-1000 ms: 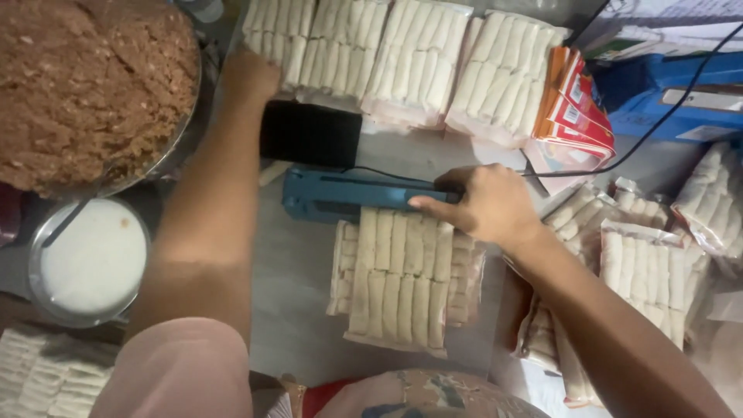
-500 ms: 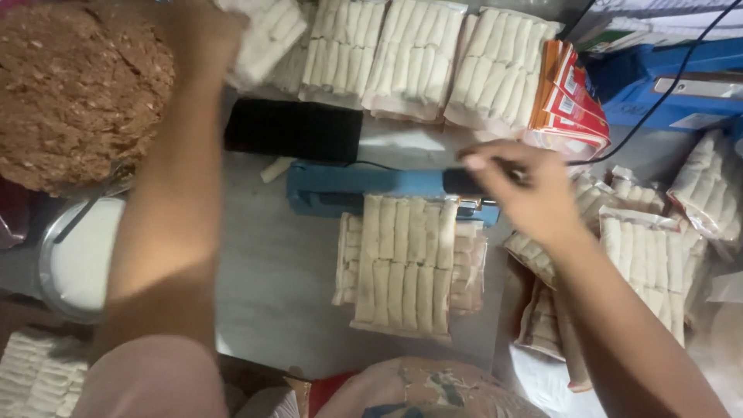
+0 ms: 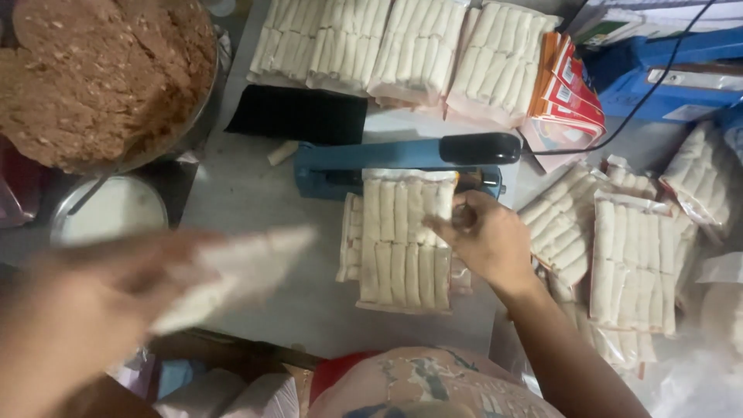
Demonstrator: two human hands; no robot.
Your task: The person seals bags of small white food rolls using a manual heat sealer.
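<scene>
My left hand (image 3: 101, 286) is blurred at the lower left and grips a clear bag of pale rolls (image 3: 240, 267). My right hand (image 3: 484, 236) pinches the top right corner of another bag of rolls (image 3: 402, 240), which lies on a second bag on the grey table (image 3: 255, 201). That bag's top edge sits at the jaw of a blue heat sealer (image 3: 387, 159) with a black handle (image 3: 480, 147); the sealer's arm is raised.
A big metal bowl of brown filling (image 3: 93, 73) stands at the far left, with a small bowl of white liquid (image 3: 108, 213) below it. Sealed bags of rolls (image 3: 402, 46) line the back and pile at the right (image 3: 627, 255). Orange-red packets (image 3: 565, 85) and a blue box (image 3: 665, 70) sit at the back right.
My left hand has come back from the far row with a bag of rolls, now near my body. My right hand left the sealer handle and now pinches the bag below it.
</scene>
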